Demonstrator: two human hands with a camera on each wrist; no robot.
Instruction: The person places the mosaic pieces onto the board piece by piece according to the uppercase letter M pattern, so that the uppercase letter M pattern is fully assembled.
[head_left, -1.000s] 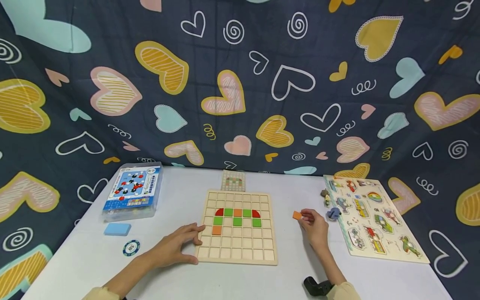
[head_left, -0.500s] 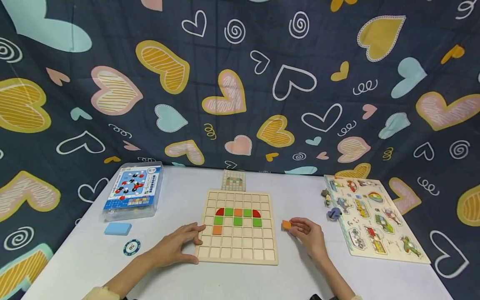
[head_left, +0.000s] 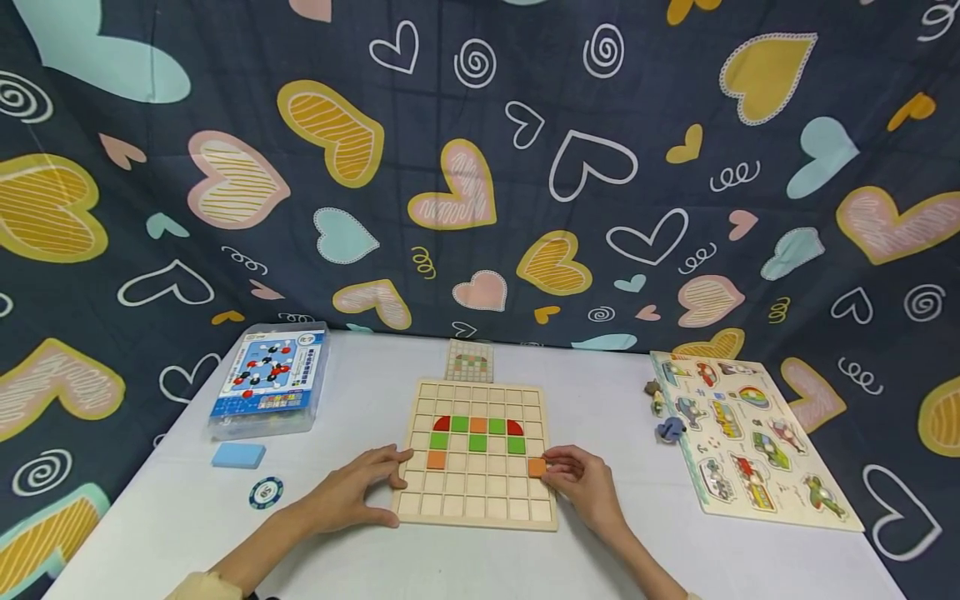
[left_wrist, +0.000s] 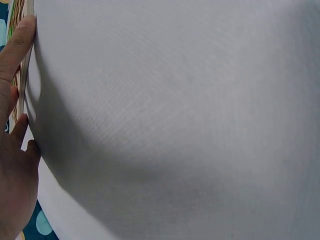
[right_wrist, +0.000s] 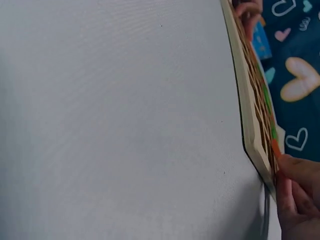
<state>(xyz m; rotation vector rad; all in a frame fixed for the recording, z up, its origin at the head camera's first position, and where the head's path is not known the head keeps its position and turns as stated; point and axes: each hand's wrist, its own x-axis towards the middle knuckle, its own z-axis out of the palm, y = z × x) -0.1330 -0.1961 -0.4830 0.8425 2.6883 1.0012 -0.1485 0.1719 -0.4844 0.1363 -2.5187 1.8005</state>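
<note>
A wooden grid board (head_left: pixel 465 507) lies on the white table, bearing red, green and orange tiles. My right hand (head_left: pixel 588 492) pinches an orange square tile (head_left: pixel 537 467) over the board's right side, two rows below the red corner piece (head_left: pixel 514 427). In the right wrist view, thumb and fingers grip that orange tile (right_wrist: pixel 276 149) at the board's edge. My left hand (head_left: pixel 347 493) rests against the board's left edge, its fingers spread and the thumb near the front corner. One orange tile (head_left: pixel 436 459) sits in the grid's left part.
A small pattern card (head_left: pixel 469 362) lies behind the board. At left are a plastic-cased molecule set (head_left: pixel 270 379), a blue block (head_left: pixel 238 455) and a poker chip (head_left: pixel 266 492). A picture puzzle (head_left: pixel 753 442) and a blue figure (head_left: pixel 671 430) lie at right.
My right hand has moved left and a little toward me with the orange tile, from the bare table to the board's right side. The left hand stays at the board's edge.
</note>
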